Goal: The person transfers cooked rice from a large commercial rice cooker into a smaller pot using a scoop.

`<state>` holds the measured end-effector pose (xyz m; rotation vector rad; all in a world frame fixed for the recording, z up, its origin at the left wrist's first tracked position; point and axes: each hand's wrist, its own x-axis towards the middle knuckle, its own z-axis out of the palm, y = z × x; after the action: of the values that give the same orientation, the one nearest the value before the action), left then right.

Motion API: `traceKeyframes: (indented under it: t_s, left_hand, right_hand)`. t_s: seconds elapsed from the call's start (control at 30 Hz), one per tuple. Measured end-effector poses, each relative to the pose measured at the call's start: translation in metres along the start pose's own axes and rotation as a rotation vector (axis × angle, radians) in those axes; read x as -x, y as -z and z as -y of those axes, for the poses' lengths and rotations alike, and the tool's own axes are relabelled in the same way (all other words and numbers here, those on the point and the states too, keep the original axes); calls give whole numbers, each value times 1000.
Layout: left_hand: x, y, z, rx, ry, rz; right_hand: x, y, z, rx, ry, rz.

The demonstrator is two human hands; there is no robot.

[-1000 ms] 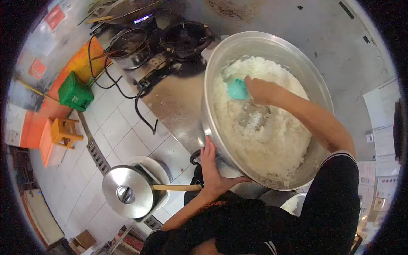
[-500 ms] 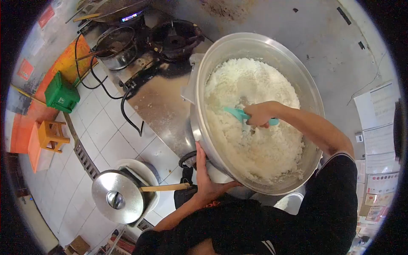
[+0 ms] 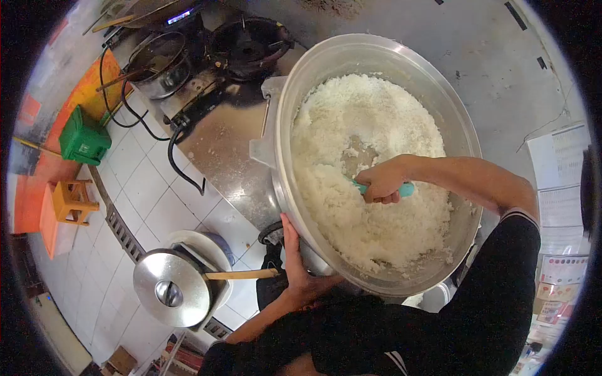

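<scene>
Centre right on the steel table [image 3: 235, 150], tilted toward the viewer: large metal pot [image 3: 376, 53], heaped with cooked rice [image 3: 376, 207]. Loosened and hollowed around the middle, far mound smooth and seemingly unturned. Left hand [image 3: 298, 263] flat against the pot's near outer wall, fingers spread. Right hand [image 3: 379, 182] clenched on a teal scoop [image 3: 404, 189], blade buried in rice and hidden. Far left: burners [image 3: 248, 41], smaller pot [image 3: 157, 59]. Near left: lidded pan [image 3: 170, 288]; contents unseen.
</scene>
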<state>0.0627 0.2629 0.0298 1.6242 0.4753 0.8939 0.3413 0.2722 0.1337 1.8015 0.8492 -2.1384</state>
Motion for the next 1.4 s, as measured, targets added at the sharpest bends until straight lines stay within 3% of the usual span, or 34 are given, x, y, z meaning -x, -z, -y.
traceKeyframes:
  t_s: [0.13, 0.27, 0.33, 0.53, 0.63, 0.7, 0.77, 0.8, 0.83, 0.87, 0.93, 0.97, 1.03, 1.13, 1.27, 1.33, 1.4]
  left_hand:
    - [2, -1, 0, -10, 22, 5]
    - [3, 0, 0, -29, 37, 13]
    - [3, 1, -1, -39, 43, 18]
    - [5, 4, -3, -96, 56, 46]
    - [6, 3, -5, -111, 42, 54]
    - [8, 3, -8, -88, 16, 70]
    - [8, 4, -18, -47, 99, 43]
    - [7, 6, -31, -375, -132, -41]
    - [10, 3, -36, -364, -155, -33]
    - [16, 0, -41, -410, -347, -197]
    - [11, -11, -64, -437, -539, -349]
    - [-1, -20, -76, -323, -870, -351]
    - [-17, -36, -118, -105, -1137, -239]
    - [9, -92, -151, 446, -784, -87]
    - [88, -145, -167, 792, -419, 303]
    - [126, -158, -152, 773, -414, 362]
    - [164, -167, -118, 766, -381, 355]
  right_hand:
    - [7, -5, 10, 160, 19, 2]
    - [13, -9, 13, 131, 24, 26]
    - [12, -10, 7, -13, 28, 144]
    - [39, -13, -7, -202, 61, 174]
    - [69, -18, -20, -199, 20, 96]
    - [95, -32, -27, -109, 18, -65]
    - [113, -51, -38, -292, 169, -136]
    - [121, -62, -42, -354, 224, -166]
    - [127, -74, -45, -564, 256, -107]
    - [132, -83, -50, -776, 295, -43]
    - [142, -102, -69, -881, 335, -71]
    - [145, -115, -84, -981, 363, -77]
    - [154, -132, -121, -1088, 387, -73]
    - [158, -190, -164, -1185, 543, -259]
    - [110, -296, -192, -1242, 733, -733]
    - [73, -354, -210, -1174, 647, -1042]
    - [28, -411, -230, -1009, 417, -1344]
